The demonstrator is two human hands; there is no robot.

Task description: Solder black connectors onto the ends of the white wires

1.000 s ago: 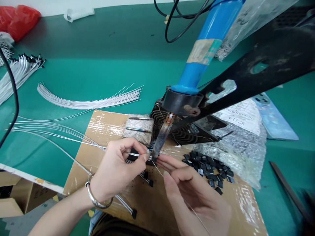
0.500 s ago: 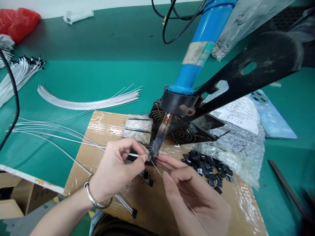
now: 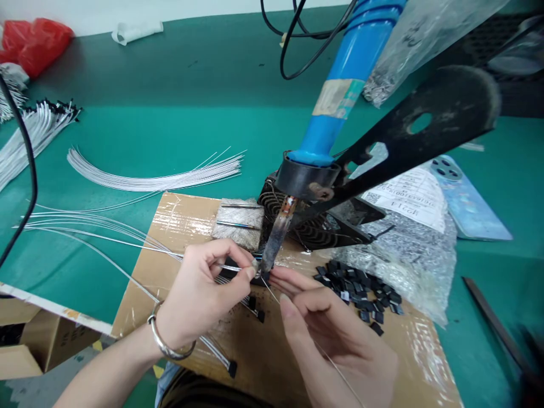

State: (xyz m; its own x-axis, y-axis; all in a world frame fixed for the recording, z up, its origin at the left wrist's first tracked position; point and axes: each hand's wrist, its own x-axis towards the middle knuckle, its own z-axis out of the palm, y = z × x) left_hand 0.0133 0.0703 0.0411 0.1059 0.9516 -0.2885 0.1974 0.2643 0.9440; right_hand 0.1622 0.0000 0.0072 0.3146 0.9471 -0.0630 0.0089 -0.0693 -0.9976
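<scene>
head view: soldering iron (image 3: 274, 241) clamped in a black stand (image 3: 450, 107) freed both hands; left hand (image 3: 199, 300) pinched a silver wire (image 3: 232, 267) at its tip, right hand (image 3: 331, 334) half-curled beside a thin wire (image 3: 272, 290), grip unclear.

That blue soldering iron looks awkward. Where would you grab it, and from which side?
Grip the blue handle below the taped band, coming from above on the far side. It slants down into a black collar, and the bare metal shaft beneath is probably hot, so stay above that collar.
</scene>
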